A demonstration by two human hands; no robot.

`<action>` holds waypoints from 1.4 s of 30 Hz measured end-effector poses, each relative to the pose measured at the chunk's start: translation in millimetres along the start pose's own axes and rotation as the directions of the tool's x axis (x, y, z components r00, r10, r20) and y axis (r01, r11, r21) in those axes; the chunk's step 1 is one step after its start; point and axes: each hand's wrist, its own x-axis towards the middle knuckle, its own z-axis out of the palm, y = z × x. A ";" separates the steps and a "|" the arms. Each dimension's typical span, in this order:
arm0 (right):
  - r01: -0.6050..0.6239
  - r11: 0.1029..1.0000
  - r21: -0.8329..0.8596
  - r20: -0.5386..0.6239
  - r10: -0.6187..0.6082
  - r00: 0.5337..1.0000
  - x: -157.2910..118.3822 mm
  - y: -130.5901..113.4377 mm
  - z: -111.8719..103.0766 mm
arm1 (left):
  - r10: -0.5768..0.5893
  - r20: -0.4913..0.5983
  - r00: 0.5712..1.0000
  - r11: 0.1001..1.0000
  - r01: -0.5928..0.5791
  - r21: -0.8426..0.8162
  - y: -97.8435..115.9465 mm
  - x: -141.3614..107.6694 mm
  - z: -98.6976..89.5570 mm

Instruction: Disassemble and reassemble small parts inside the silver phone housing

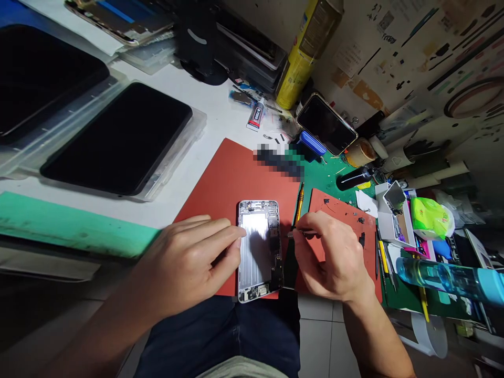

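An opened phone housing with a silvery inside and small boards along its edges lies at the near edge of a red mat. My left hand is closed, its thumb and index fingertip pinching at the housing's left rim. To the right of the housing, my right hand pinches a small, thin, dark metallic thing between thumb and fingers; its kind is unclear. Just beyond that hand lies a gold-handled screwdriver. A second red mat with several tiny dark parts extends beneath the right hand.
Dark-screened tablets rest on clear plastic cases at left. Farther back are a glue tube, a yellow spray can and a propped phone. A blue bottle lies at right, near pens and a white box.
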 end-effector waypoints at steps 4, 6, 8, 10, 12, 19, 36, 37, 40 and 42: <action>0.036 0.997 -0.063 -0.073 -0.041 0.996 -2.1 0.5 3.2 | -0.011 0.003 1.000 1.000 0.011 0.003 -0.3 0.2 0.2; 0.041 0.994 -0.097 -0.099 -0.051 0.994 -2.2 0.7 4.8 | -0.016 0.006 1.000 1.000 0.016 0.005 -0.2 0.3 0.1; 0.035 0.997 -0.073 -0.085 -0.042 0.996 -1.7 0.3 5.3 | -0.019 0.006 1.000 1.000 0.018 0.008 0.2 0.4 0.2; 0.022 0.999 -0.039 -0.060 -0.025 0.998 -1.2 -0.4 4.9 | -0.016 0.002 1.000 1.000 0.016 0.007 0.6 0.7 0.2; 0.016 0.999 -0.034 -0.043 -0.017 0.999 -1.1 -1.3 4.6 | -0.008 0.000 1.000 1.000 0.008 0.006 0.8 1.2 0.1; 0.032 0.994 -0.103 -0.054 -0.038 0.998 0.3 -3.1 9.4 | -0.005 0.011 1.000 1.000 0.005 0.000 1.7 2.9 -2.1; -0.120 0.990 -0.079 -0.393 0.079 0.916 -14.8 -15.1 8.3 | -0.052 -0.077 0.996 0.987 0.063 0.147 14.2 -1.9 -17.7; -0.248 0.968 -0.047 -0.515 0.190 0.836 -24.0 -13.8 11.3 | -0.059 -0.119 0.991 0.979 0.080 0.187 13.4 -5.5 -23.3; -0.526 0.848 0.058 -0.743 0.389 0.545 -51.6 -8.2 30.2 | -0.115 -0.259 0.959 0.926 0.198 0.323 2.0 -17.1 -41.6; -0.573 0.819 0.020 -0.786 0.368 0.497 -63.3 -4.9 44.9 | -0.164 -0.325 0.931 0.870 0.291 0.397 -11.6 -22.9 -51.3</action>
